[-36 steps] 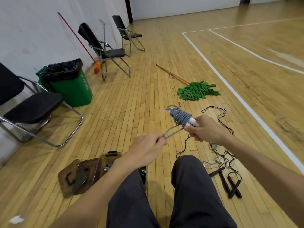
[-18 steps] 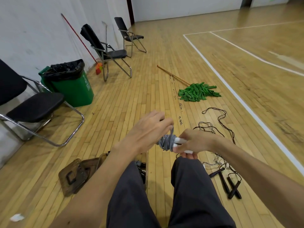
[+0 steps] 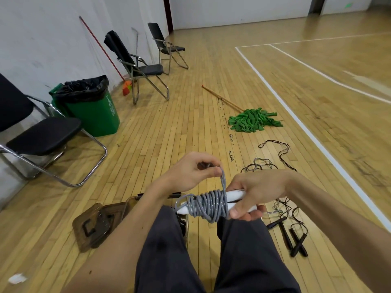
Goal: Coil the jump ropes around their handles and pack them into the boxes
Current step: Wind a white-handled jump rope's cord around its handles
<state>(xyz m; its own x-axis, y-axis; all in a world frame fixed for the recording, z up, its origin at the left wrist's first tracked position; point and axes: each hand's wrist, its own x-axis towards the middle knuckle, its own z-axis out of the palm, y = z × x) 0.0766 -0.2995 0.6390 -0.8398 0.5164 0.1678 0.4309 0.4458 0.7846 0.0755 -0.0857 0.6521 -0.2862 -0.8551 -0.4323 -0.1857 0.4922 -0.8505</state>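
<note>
Gripping white plastic handles (image 3: 235, 195) in curled right hand (image 3: 261, 192), long axis crosswise over the lap; pinching a loop of grey speckled rope (image 3: 208, 205) above the coil with left hand (image 3: 189, 173), nearer the brown box (image 3: 131, 203).

1. The single view comes from a wide-angle camera worn on the person's head, facing forward and tilted down.
2. It sits close to the work. The left hand (image 3: 190, 174), pinching a strand of the grey jump rope (image 3: 208, 205), and the right hand (image 3: 260, 191), gripping its white handles (image 3: 234, 195), fill the lower middle of the frame.
3. The person's trousered legs (image 3: 243, 250) lie directly beneath the lens, running off the bottom edge.
4. Beyond the hands the view stretches across the wooden floor (image 3: 190, 102). It takes in the side wall (image 3: 42, 39) and the nearest chair (image 3: 42, 134) on the left, the white court line (image 3: 296, 118) on the right, and the far wall (image 3: 232, 9) at the top.
</note>
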